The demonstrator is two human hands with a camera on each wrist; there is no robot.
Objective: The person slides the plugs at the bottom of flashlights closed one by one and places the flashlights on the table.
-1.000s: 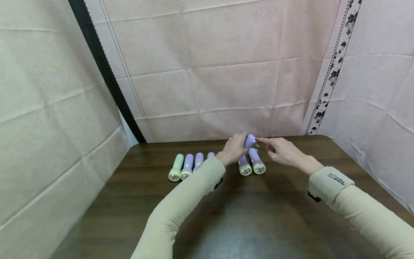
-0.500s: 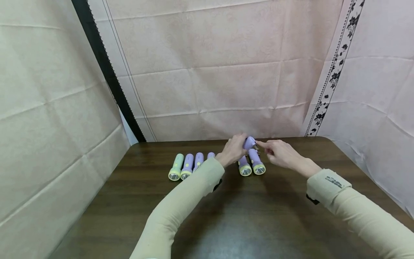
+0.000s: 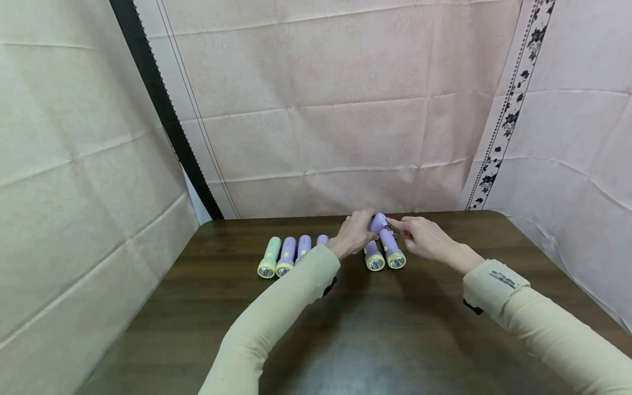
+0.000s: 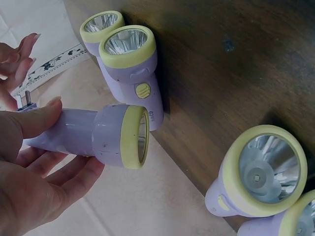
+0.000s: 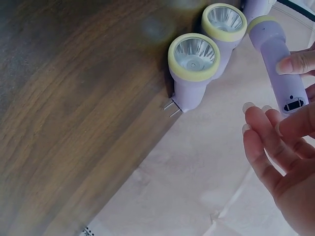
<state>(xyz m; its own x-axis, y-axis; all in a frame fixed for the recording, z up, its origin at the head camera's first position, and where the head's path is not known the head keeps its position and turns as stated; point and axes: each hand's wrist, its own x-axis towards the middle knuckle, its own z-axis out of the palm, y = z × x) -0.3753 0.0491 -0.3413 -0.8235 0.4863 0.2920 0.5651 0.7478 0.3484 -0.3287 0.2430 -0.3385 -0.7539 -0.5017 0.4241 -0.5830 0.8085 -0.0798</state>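
My left hand (image 3: 353,233) grips a purple flashlight (image 4: 74,130) with a yellow rim, thumb on one side and fingers on the other. Its lens end points away from the palm. In the left wrist view, metal plug prongs (image 4: 23,100) show at its tail. My right hand (image 3: 422,235) has its index finger straight at that tail end, the other fingers loosely bent. The right wrist view shows a dark slot (image 5: 294,104) in the tail, right beside the index finger. Below the held flashlight lie two more purple flashlights, one left (image 3: 374,258) and one right (image 3: 392,249).
Left of my left hand, a green flashlight (image 3: 270,255) lies in a row with several purple flashlights (image 3: 286,255), partly behind my left sleeve. On the rightmost purple flashlight, prongs (image 5: 172,109) stick out sideways. The brown wooden table (image 3: 395,329) ends at a pale cloth (image 3: 345,137) behind.
The held flashlight and both hands have shifted slightly left and down in the head view. Its prongs, sticking out to the right before, now show less there. The row at left stays put.
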